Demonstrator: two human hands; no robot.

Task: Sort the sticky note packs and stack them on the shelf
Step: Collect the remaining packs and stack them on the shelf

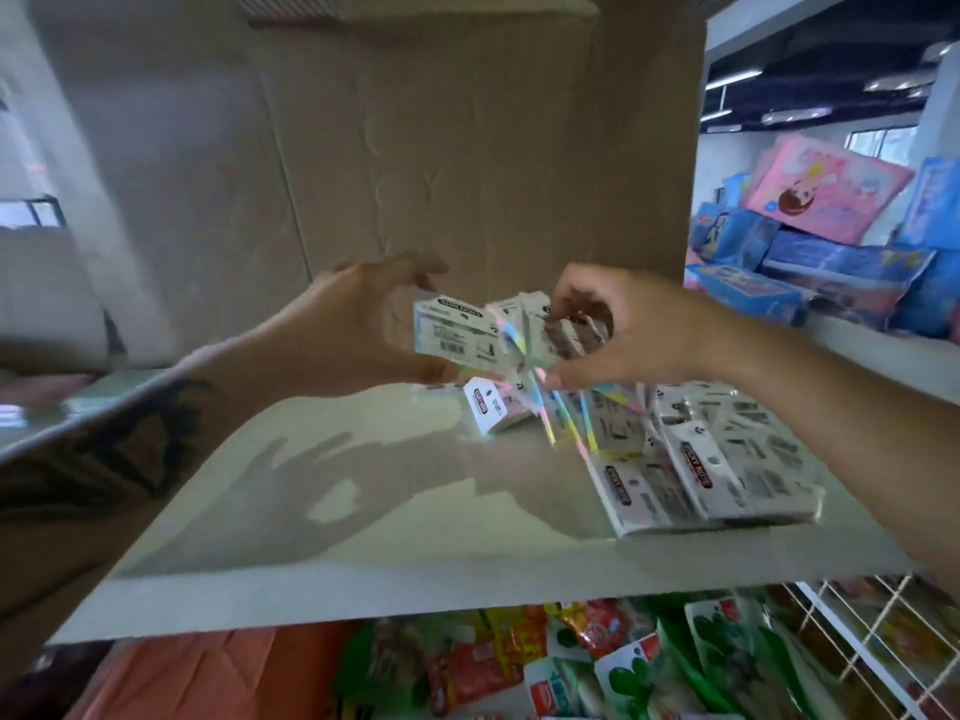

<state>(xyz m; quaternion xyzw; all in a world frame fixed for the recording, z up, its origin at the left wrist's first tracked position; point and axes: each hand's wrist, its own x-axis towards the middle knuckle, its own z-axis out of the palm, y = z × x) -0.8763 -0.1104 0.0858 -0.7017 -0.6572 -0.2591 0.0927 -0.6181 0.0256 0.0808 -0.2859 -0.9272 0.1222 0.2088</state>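
Both my hands are raised over the pale shelf board (322,517). My left hand (358,324) grips one sticky note pack (457,332), white label side facing me, between thumb and fingers. My right hand (628,330) pinches a small bunch of packs (563,330) just to the right of it; the two lots touch at a pastel rainbow edge. Below them a single pack (493,405) lies tilted on the shelf. Several more packs (706,459) lie overlapping in a loose pile on the shelf's right part, under my right forearm.
A brown cardboard panel (467,148) stands behind the shelf. To the right, blue and pink packaged goods (831,236) fill a neighbouring shelf. Colourful snack bags (597,662) and a white wire rack (857,631) sit below the board's front edge.
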